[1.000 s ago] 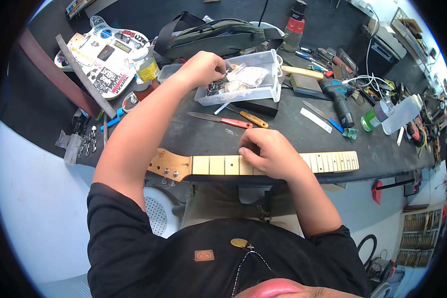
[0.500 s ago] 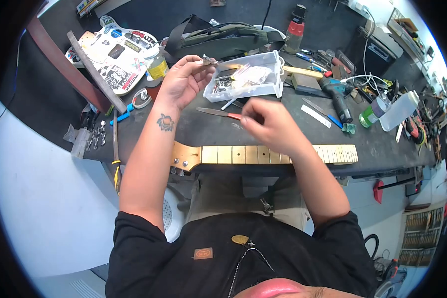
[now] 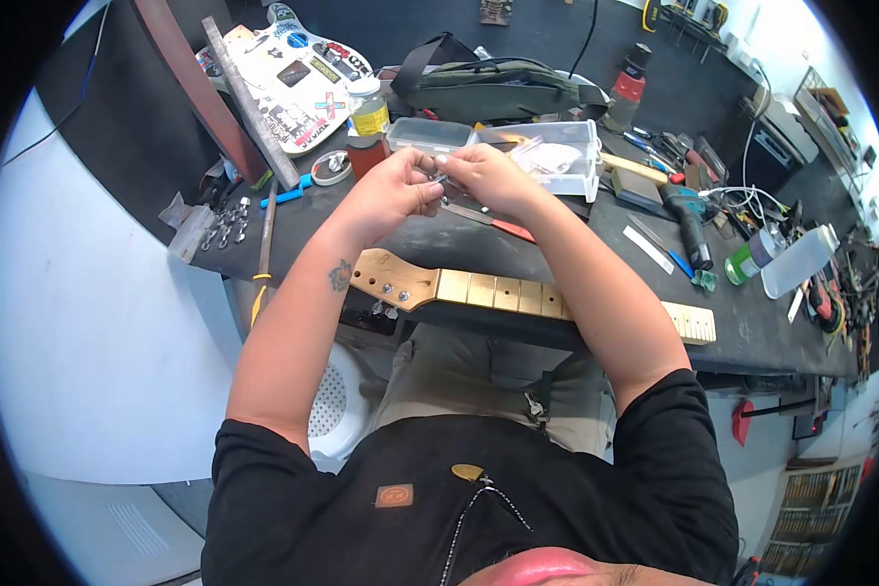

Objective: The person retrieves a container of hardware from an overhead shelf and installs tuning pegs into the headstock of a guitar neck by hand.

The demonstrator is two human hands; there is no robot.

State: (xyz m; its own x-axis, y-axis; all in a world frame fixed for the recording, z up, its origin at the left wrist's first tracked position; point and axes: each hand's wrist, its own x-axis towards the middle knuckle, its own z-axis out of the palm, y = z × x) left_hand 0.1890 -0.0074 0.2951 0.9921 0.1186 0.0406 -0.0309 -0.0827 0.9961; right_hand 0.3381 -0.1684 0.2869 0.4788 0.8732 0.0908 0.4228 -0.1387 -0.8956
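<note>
My left hand (image 3: 400, 198) is closed in a pinch on a small metal part (image 3: 439, 179), silvery and much like a guitar tuner. My right hand (image 3: 490, 182) meets it from the other side, its fingertips pinched on the same part. The fingers cover most of it. Below the hands a guitar neck (image 3: 481, 290) lies along the bench's front edge, with a couple of tuner posts in its headstock (image 3: 393, 277). A red-handled knife (image 3: 511, 230) rests between the hands and the neck, partly behind my right forearm.
Behind the hands stand a clear plastic box (image 3: 578, 186) holding small bags and its lid-like tray (image 3: 430, 134). Loose tuners (image 3: 232, 225) lie at left. A stickered guitar body (image 3: 308, 88) is at back left. A cordless drill (image 3: 689, 225) and bottles (image 3: 799, 262) stand right.
My right hand has moved up and left from above the neck to meet my left hand at the metal part. My left hand has come lower. The head view has shifted.
</note>
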